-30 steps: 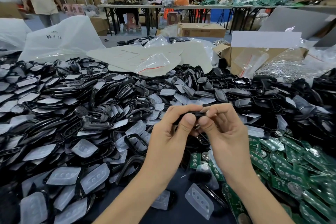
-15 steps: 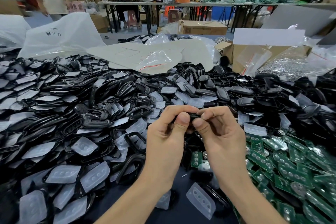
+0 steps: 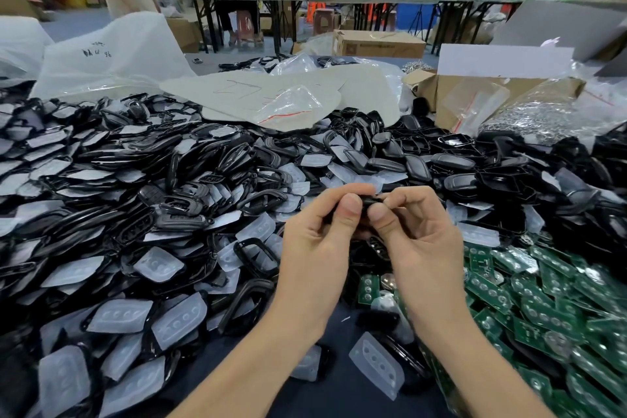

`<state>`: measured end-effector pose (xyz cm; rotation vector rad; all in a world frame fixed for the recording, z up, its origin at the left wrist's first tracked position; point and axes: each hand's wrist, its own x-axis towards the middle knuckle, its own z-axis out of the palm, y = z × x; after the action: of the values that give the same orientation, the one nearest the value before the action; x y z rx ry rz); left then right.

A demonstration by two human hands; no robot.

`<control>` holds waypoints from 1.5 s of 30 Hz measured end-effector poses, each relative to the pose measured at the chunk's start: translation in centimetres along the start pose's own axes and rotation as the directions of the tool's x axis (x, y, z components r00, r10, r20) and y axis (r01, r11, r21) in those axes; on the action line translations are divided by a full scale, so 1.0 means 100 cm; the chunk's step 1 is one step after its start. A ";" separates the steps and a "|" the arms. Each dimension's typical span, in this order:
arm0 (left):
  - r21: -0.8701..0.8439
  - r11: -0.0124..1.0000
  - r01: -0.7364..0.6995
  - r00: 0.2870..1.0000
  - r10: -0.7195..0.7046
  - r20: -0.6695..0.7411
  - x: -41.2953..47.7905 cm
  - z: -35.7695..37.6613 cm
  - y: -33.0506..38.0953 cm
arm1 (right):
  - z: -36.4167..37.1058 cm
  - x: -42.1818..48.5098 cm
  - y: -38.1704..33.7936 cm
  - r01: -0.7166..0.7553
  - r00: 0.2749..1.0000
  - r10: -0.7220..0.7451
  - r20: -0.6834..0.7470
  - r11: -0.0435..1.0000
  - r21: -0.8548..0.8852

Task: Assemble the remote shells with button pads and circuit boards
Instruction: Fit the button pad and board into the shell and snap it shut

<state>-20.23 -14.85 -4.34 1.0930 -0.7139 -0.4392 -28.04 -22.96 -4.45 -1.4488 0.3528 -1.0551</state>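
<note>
Gripping a black remote shell point(image 3: 371, 202) from either end, left hand point(image 3: 315, 248) and right hand point(image 3: 420, 241) curled around it, above heaped circuit boards point(image 3: 543, 299). Mostly hidden behind thumbs; contents impossible to tell.

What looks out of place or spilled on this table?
Nothing looks damaged. One clear button pad lies loose on the dark table between the forearms, away from the pad heap at left.

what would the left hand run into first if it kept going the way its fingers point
The black shell it pinches: the left hand points up and right at it. Just past the shell is the right hand, which pinches the same piece, so the way is not free.
</note>
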 end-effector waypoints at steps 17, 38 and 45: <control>-0.054 0.968 0.244 0.969 -0.241 0.049 0.010 -0.007 -0.011 | -0.013 0.013 0.007 -0.263 0.964 0.262 0.053 0.964 0.027; 0.665 0.717 -0.211 0.957 0.014 0.289 0.010 -0.022 -0.007 | -0.015 0.007 0.004 0.123 0.988 -0.089 0.127 0.950 -0.288; 0.534 0.831 -0.155 0.963 0.006 0.269 0.007 -0.020 -0.004 | -0.012 0.003 0.002 0.049 0.988 -0.013 0.154 0.970 -0.239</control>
<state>-18.32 -14.19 -4.98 1.5603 -1.1622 -0.3069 -28.67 -23.99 -4.68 -1.7469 0.3598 -0.9440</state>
